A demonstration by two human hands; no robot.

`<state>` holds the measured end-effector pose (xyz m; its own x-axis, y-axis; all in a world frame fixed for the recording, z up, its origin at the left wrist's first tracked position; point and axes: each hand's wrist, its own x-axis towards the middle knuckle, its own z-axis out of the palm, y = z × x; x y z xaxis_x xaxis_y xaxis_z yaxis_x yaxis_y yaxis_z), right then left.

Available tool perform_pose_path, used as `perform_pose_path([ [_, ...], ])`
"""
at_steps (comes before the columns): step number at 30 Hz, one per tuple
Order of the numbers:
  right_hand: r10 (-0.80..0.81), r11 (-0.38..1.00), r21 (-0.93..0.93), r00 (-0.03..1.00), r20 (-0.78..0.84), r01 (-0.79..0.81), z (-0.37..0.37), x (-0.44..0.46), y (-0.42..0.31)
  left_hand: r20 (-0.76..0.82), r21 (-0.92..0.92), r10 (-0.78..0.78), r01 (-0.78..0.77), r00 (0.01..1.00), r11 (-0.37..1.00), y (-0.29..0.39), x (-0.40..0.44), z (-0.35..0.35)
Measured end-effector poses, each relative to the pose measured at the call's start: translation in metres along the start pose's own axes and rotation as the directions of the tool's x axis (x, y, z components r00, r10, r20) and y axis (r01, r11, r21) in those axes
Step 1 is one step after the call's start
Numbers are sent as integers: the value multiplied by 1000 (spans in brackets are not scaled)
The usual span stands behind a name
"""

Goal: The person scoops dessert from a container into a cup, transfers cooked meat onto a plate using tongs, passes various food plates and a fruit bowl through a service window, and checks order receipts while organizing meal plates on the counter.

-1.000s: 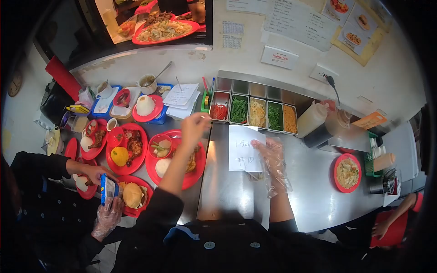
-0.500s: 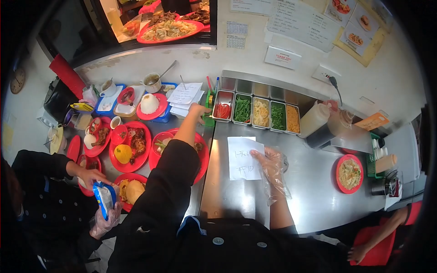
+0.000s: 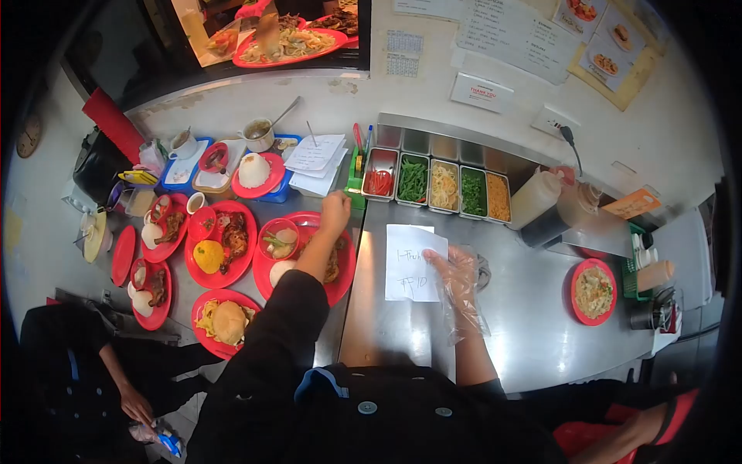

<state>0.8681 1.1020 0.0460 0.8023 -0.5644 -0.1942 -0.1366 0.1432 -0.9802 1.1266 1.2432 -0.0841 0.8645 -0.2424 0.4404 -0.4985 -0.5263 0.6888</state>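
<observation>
My right hand (image 3: 456, 286), in a clear plastic glove, pinches the right edge of a white paper slip (image 3: 408, 267) with handwriting on it, above the steel counter. My left hand (image 3: 335, 212) is bare and its fingers are curled closed; whatever they may hold is too small to tell. It hovers over the right part of a red plate (image 3: 344, 282) with rice and meat, just in front of the green holder (image 3: 355, 185) with pens. Behind it lie handwritten papers (image 3: 315, 153) on a stack.
Several red plates of food, one with a burger (image 3: 229, 322), stand at the left. Metal trays of toppings (image 3: 443, 187) line the back, beside sauce bottles (image 3: 533, 197). A noodle plate (image 3: 593, 292) is at the right. A co-worker (image 3: 69, 363) stands lower left, another person's arm (image 3: 630, 437) lower right.
My left hand has drawn back from the green holder towards me. The left co-worker has moved away from the burger plate with the blue packet. The person at the right has come closer.
</observation>
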Motion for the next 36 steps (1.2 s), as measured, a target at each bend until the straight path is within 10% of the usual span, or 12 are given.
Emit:
perform_pose_path([
  [4, -23, 997, -69, 998, -59, 19, -4, -4, -15, 136, -161, -26, 48, 990, 986, 64, 8, -57],
  [6, -37, 999, -2, 998, -53, 37, -5, -7, -22, 483, -641, -123, 446, 867, 624, 130, -3, -100],
  [12, -65, 996, 53, 993, -103, 70, -3, -27, -42, 696, -649, -7, 633, 718, 422, 203, -27, -126],
  [19, -100, 984, 143, 993, -69, 109, -9, -50, -55, 523, -599, 40, 333, 852, 728, 226, -35, -111],
  [21, -112, 986, 110, 988, -105, 124, -13, -49, -53, 237, -670, 79, 105, 968, 735, 244, -36, -119],
  [25, -235, 971, 25, 964, -122, 239, -20, -53, -70, 181, -584, 340, -177, 923, 792, 251, -33, -127],
  [32, -368, 929, -70, 928, -58, 364, -40, -61, -101, 275, -622, 216, 3, 937, 783, 266, -19, -144],
  [36, -380, 841, 408, 925, -24, 356, -45, -59, -90, 195, -761, 190, 26, 962, 648, 290, -13, -157],
])
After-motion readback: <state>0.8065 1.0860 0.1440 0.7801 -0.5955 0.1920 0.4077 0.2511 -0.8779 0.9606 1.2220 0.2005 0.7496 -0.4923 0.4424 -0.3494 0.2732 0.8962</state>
